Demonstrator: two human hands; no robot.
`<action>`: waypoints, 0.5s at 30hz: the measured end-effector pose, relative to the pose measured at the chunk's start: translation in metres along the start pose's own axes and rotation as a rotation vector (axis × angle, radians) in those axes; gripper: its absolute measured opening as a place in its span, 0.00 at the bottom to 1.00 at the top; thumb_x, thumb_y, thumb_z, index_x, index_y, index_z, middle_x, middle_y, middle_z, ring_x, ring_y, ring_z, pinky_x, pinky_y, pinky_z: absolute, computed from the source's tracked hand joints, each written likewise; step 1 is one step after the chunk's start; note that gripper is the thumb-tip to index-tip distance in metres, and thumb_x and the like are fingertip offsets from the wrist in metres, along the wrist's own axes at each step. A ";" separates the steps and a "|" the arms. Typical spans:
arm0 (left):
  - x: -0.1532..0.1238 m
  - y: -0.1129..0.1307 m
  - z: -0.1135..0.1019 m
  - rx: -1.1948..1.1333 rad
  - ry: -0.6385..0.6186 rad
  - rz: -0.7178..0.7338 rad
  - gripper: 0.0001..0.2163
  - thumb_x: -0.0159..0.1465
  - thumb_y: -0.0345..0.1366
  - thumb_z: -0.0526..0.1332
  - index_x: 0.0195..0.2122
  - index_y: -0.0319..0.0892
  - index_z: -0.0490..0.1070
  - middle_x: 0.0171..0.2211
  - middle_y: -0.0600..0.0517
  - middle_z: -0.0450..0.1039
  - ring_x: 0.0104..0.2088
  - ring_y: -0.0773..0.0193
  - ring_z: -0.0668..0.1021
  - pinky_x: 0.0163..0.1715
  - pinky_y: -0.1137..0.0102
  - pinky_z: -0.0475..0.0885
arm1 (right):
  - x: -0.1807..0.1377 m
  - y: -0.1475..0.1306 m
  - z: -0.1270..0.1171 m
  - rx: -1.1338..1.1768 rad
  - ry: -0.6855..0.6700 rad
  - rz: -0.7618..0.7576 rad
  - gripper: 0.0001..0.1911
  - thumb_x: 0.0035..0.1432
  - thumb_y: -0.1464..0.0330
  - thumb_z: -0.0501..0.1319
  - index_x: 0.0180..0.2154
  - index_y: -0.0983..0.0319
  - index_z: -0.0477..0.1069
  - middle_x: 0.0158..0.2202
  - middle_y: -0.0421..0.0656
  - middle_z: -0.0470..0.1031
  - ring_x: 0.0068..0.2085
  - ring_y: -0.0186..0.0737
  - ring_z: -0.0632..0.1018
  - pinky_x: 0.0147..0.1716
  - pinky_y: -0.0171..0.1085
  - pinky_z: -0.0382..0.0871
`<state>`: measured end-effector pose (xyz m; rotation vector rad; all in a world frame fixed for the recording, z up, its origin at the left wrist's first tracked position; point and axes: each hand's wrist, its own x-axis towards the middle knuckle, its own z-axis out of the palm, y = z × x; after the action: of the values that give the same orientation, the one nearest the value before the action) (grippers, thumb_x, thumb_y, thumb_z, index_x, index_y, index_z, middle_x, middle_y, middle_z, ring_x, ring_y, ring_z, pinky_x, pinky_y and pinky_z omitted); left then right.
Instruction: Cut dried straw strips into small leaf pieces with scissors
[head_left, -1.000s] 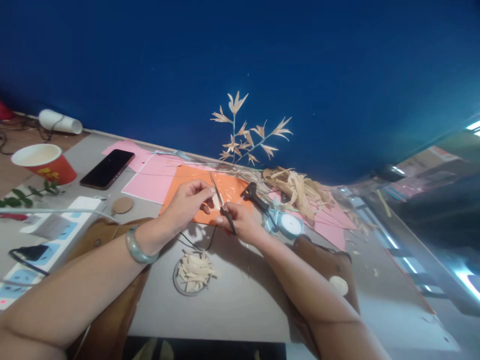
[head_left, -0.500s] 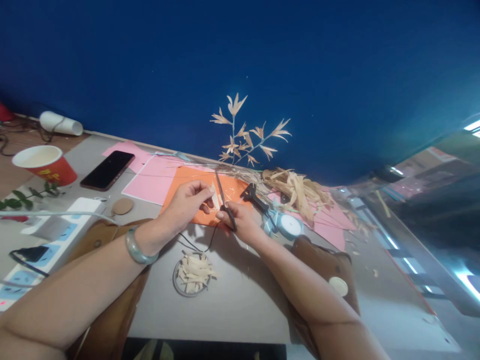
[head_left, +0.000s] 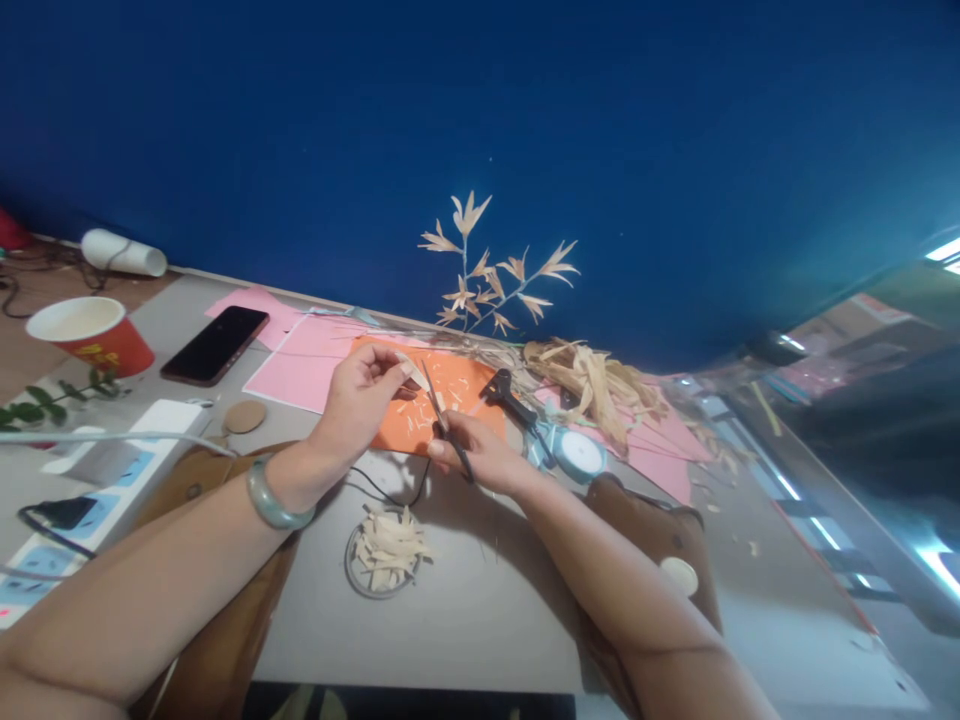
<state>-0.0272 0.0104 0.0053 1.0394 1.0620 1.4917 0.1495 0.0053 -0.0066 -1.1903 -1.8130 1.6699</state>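
Pinched between the thumb and fingers of my left hand (head_left: 369,392) is a small pale strip of dried husk (head_left: 412,371). My right hand (head_left: 474,448) grips dark-handled scissors (head_left: 444,418), whose blades point up and away, close beside the strip. Below both hands lies an orange sheet (head_left: 405,432) scattered with thin pale clippings. Nearer to me, a round clear dish (head_left: 352,580) holds a heap of cut husk pieces (head_left: 391,548). A stem with several husk flowers (head_left: 480,285) rises behind the orange sheet.
A black glue gun (head_left: 511,398), a ribbon spool (head_left: 583,455) and dried husks (head_left: 600,385) lie to the right. On the left are a phone (head_left: 216,345), a red paper cup (head_left: 112,340), a power strip (head_left: 112,515) and pink paper (head_left: 300,365). A blue wall (head_left: 375,130) stands behind.
My left hand has shifted slightly left and up with the husk strip, which now shows more clearly. The scissors have tilted left, their tips nearer the strip.
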 end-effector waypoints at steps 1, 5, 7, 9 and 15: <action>0.000 -0.001 0.000 0.001 -0.003 0.008 0.10 0.55 0.36 0.65 0.32 0.39 0.65 0.24 0.55 0.73 0.26 0.67 0.78 0.30 0.72 0.76 | 0.000 0.000 0.000 0.002 0.001 0.006 0.27 0.43 0.47 0.66 0.27 0.59 0.57 0.19 0.35 0.66 0.23 0.33 0.67 0.23 0.32 0.57; 0.001 -0.003 -0.001 0.014 -0.006 0.027 0.09 0.55 0.36 0.65 0.31 0.39 0.66 0.24 0.55 0.73 0.26 0.68 0.78 0.30 0.72 0.75 | -0.001 -0.001 -0.001 -0.006 0.010 0.026 0.27 0.43 0.47 0.66 0.26 0.59 0.57 0.18 0.35 0.66 0.22 0.33 0.67 0.22 0.32 0.57; 0.001 -0.002 -0.001 0.025 -0.002 0.028 0.09 0.55 0.36 0.65 0.31 0.39 0.66 0.24 0.55 0.72 0.26 0.68 0.78 0.30 0.72 0.75 | -0.001 -0.001 -0.001 -0.004 0.011 0.034 0.27 0.43 0.46 0.66 0.25 0.59 0.57 0.18 0.34 0.66 0.21 0.32 0.66 0.21 0.32 0.57; 0.001 -0.002 -0.001 0.031 -0.007 0.027 0.09 0.55 0.36 0.65 0.32 0.40 0.66 0.24 0.55 0.73 0.26 0.67 0.78 0.30 0.71 0.75 | -0.001 0.000 -0.001 -0.003 0.012 0.037 0.27 0.43 0.46 0.66 0.25 0.59 0.57 0.17 0.34 0.66 0.20 0.32 0.66 0.21 0.32 0.57; 0.000 -0.001 0.000 0.020 -0.018 0.027 0.10 0.55 0.37 0.66 0.31 0.40 0.66 0.25 0.54 0.73 0.27 0.67 0.79 0.32 0.70 0.76 | 0.000 0.000 0.000 -0.017 0.020 0.038 0.27 0.43 0.46 0.65 0.24 0.59 0.57 0.16 0.34 0.66 0.19 0.32 0.65 0.20 0.32 0.56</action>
<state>-0.0275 0.0100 0.0045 1.0826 1.0559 1.4933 0.1500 0.0053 -0.0061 -1.2517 -1.8065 1.6600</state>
